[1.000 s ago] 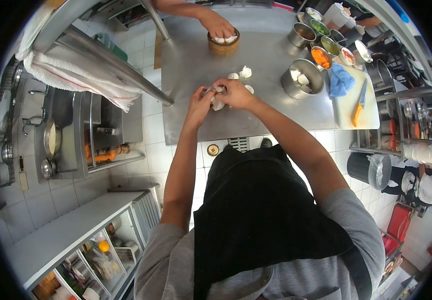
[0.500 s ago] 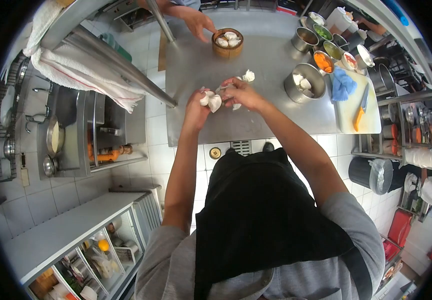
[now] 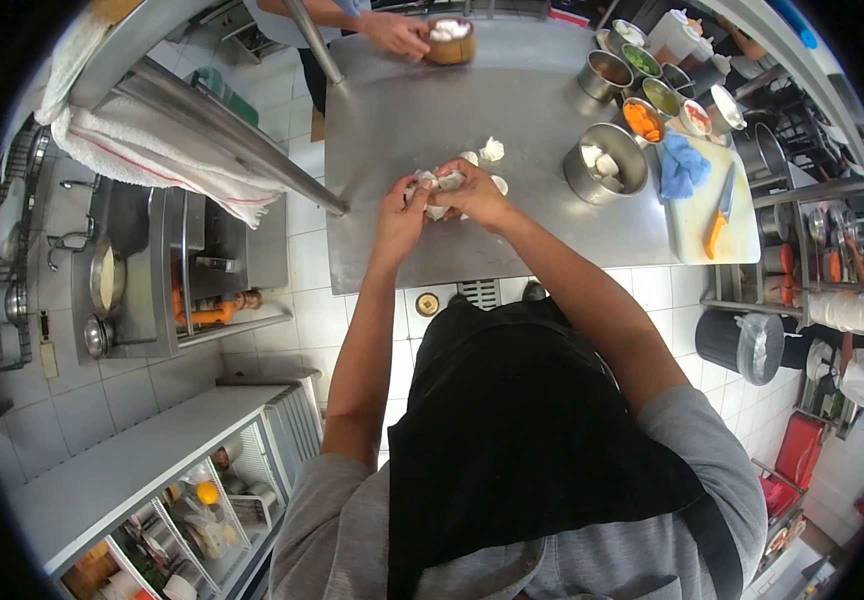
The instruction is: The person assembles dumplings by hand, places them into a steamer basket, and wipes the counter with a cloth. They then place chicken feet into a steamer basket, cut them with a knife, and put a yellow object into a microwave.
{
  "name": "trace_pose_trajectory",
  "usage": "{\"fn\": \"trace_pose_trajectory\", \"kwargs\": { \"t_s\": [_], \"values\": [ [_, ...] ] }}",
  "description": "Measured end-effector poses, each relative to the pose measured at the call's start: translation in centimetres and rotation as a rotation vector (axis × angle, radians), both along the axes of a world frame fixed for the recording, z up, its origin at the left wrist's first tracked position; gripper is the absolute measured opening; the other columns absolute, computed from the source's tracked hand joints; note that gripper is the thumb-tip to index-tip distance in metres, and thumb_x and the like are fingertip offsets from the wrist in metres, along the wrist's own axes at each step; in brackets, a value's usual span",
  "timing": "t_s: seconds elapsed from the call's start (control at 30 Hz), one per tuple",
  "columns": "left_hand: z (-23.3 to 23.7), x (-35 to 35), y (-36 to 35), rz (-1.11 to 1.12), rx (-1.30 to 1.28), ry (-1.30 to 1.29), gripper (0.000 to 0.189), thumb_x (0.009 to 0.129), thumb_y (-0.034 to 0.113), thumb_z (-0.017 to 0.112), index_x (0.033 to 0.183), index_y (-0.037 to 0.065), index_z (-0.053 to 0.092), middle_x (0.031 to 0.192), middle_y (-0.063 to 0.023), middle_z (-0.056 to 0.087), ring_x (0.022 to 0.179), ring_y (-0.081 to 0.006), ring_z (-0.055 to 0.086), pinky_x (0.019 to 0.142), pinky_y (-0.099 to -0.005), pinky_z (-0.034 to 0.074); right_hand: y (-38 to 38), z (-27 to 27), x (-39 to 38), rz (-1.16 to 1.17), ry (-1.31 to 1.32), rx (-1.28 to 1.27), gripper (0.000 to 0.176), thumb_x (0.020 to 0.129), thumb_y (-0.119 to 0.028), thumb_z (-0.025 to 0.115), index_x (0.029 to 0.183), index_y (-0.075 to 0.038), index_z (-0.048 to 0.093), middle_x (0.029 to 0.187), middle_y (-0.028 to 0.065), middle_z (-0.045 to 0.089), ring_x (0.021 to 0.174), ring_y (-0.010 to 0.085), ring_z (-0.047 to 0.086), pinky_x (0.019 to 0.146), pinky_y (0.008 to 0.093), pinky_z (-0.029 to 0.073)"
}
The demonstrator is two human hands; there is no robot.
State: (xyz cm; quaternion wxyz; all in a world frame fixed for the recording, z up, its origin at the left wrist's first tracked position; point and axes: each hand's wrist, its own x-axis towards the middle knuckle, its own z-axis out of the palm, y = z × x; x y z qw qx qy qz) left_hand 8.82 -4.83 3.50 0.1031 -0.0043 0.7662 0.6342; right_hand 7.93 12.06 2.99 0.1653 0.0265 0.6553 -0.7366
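Over the metal table (image 3: 392,110), my left hand (image 3: 404,218) and my right hand (image 3: 477,195) meet with fingers bent. Between them they grip crumpled white pieces (image 3: 446,182); I cannot make out their exact kind. Just past my right fingers lies a similar knobbly white piece (image 3: 492,149), with smaller white bits around it. Right of my hands stands a steel pot (image 3: 577,185) with several white chunks in it.
A co-worker's hand (image 3: 399,35) touches a round bamboo basket (image 3: 452,50) holding white pieces. To the right are sliced carrots (image 3: 642,121), small metal containers, a blue cloth (image 3: 686,167) and an orange-handled knife (image 3: 720,225) on a cutting board (image 3: 737,190). A metal post (image 3: 297,170) rises at left.
The co-worker's hand and the bamboo basket have moved to the far edge of the table. My hands have come closer together around the white pieces, and more white bits show beside them.
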Motion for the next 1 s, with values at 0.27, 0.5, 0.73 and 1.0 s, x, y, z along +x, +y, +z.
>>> {"fn": "trace_pose_trajectory", "kwargs": {
  "t_s": [0.27,0.5,0.73,1.0],
  "values": [
    [-1.8,0.4,0.7,-0.007,0.097,0.055,0.043,0.103,0.030,0.054,0.126,-0.005,0.058,0.102,-0.0080,0.067,0.085,-0.0115,0.061,0.069,-0.0253,0.051,0.8,0.1,-0.2,0.021,-0.131,0.079,0.049,0.074,-0.013,0.080,0.115,-0.007,0.054,0.104,0.0095,0.064,0.088,0.0186,0.065,0.063,0.0312,0.056],
    [-1.6,0.5,0.2,-0.122,0.160,-0.046,0.045,0.104,0.030,0.051,0.132,-0.005,0.056,0.110,-0.0080,0.066,0.093,-0.0121,0.059,0.082,-0.0266,0.049,1.7,-0.7,-0.4,0.081,-0.153,0.065,0.051,0.074,-0.013,0.081,0.117,-0.006,0.054,0.105,0.0094,0.064,0.089,0.0201,0.066,0.065,0.0326,0.057],
    [-2.0,0.1,0.1,-0.051,0.227,-0.120,0.051,0.103,0.031,0.052,0.141,-0.003,0.048,0.128,-0.0129,0.060,0.113,-0.0174,0.058,0.094,-0.0284,0.047,2.1,-0.9,-0.5,0.050,-0.219,-0.003,0.053,0.077,-0.013,0.078,0.125,-0.007,0.054,0.112,0.0098,0.063,0.097,0.0206,0.065,0.074,0.0341,0.057],
    [-0.5,0.5,-0.2,0.004,0.409,-0.130,0.035,0.101,0.022,0.057,0.124,-0.004,0.054,0.108,-0.0130,0.064,0.092,-0.0196,0.064,0.072,-0.0330,0.055,3.6,1.0,-0.4,0.057,-0.227,-0.144,0.052,0.080,-0.013,0.079,0.126,-0.010,0.056,0.112,0.0079,0.064,0.102,0.0195,0.064,0.078,0.0353,0.056]
  ]
}}
